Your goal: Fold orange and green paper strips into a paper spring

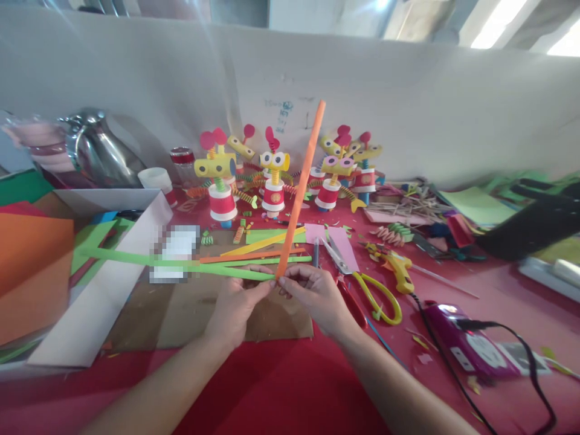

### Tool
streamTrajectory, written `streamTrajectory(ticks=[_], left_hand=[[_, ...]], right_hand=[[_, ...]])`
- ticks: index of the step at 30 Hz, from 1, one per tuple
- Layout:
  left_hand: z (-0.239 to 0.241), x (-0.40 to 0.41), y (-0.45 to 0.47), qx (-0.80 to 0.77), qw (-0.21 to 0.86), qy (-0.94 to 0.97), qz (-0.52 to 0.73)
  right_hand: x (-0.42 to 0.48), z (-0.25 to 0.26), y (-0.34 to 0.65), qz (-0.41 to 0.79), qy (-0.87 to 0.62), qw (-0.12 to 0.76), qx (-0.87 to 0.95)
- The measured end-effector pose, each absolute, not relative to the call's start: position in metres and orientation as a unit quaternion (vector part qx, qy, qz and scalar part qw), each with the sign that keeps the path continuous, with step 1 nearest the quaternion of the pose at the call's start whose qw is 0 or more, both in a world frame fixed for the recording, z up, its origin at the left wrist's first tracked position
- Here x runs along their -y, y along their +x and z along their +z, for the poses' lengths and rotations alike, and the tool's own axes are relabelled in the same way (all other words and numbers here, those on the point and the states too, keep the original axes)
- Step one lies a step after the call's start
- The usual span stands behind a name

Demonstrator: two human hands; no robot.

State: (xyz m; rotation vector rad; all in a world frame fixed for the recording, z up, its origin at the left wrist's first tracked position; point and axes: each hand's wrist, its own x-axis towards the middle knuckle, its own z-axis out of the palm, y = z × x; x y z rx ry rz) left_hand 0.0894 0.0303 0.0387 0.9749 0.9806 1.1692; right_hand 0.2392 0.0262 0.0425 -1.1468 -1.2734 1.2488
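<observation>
My left hand (240, 302) pinches the end of a green paper strip (226, 270), which stretches out to the left. With closed fingers, my right hand (317, 293) grips the lower end of an orange paper strip (301, 187) that stands up at a slant. The two strip ends meet at a corner between my fingertips; whether they are glued is hidden. Under my hands lies a brown cardboard sheet (181, 314). Behind them are more loose strips, among them a yellow paper strip (263, 240).
Several paper-cup figures (274, 196) stand along the wall. To the right lie scissors (378, 299), a yellow glue gun (399, 272) and a purple box with a cable (471, 344). On the left are an open white box (104, 284) of coloured paper and a steel jug (106, 151).
</observation>
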Motion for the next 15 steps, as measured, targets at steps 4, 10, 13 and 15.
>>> streamTrajectory(ticks=[4,10,13,15], left_hand=[[0.0378,-0.0326,0.0897,-0.402,0.635,0.414,0.514],[0.036,-0.033,0.0905,-0.39,0.665,0.372,0.517],[0.0354,-0.0321,0.0911,-0.388,0.629,0.386,0.553],[0.0353,-0.0316,0.0915,-0.393,0.621,0.389,0.556]], right_hand=[[-0.0264,0.0438,0.2392,0.519,-0.474,0.487,0.518],[-0.025,0.0431,0.2379,0.54,-0.457,0.503,0.497],[-0.0249,0.0424,0.2359,0.547,-0.45,0.514,0.483],[-0.025,0.0422,0.2345,0.555,-0.448,0.522,0.468]])
